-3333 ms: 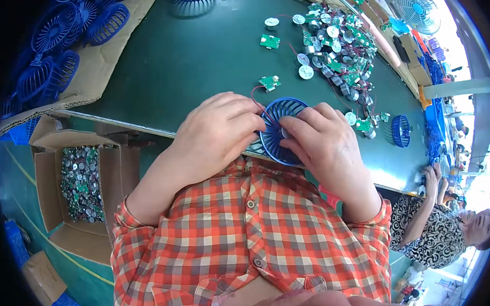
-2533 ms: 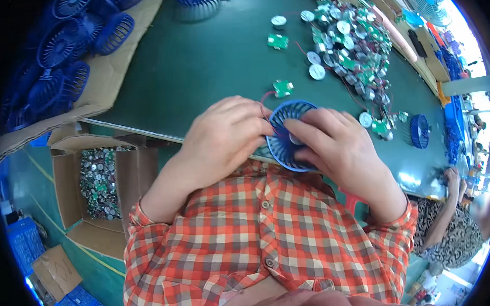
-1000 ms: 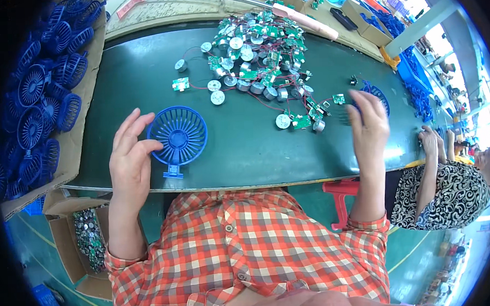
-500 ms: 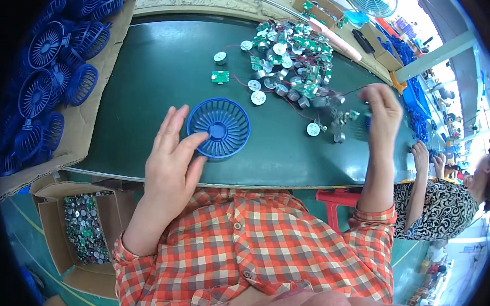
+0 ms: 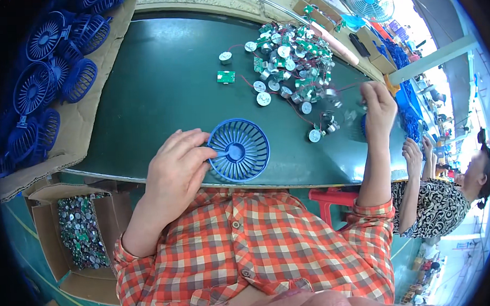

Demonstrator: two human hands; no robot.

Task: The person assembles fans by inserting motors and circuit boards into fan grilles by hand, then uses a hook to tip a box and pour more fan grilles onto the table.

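Note:
My left hand (image 5: 180, 166) pinches the left rim of a blue plastic fan grille (image 5: 240, 172), a round slatted bowl with a solid hub, near the table's front edge. My right hand (image 5: 379, 108) is raised at the right with its fingers closed on a thin dark red wire (image 5: 349, 88). The wire runs left toward blurred small parts at the edge of a pile of small motors wired to green circuit boards (image 5: 290, 59). A round silver motor (image 5: 314, 135) lies at the near end of the pile. Behind my right wrist a blue part (image 5: 364, 126) shows only partly.
A cardboard box of blue fan grilles (image 5: 35, 90) stands at the left. Below it, an open carton (image 5: 115, 227) holds many small motors and boards. A loose circuit board (image 5: 226, 77) lies on the green table (image 5: 161, 75). Another person (image 5: 441, 208) sits at the right, near a red stool (image 5: 330, 198).
My left hand has brought the grille nearer and slightly right, its fingers closing on the rim. My right hand stays at the right, while the parts by the wire have shifted.

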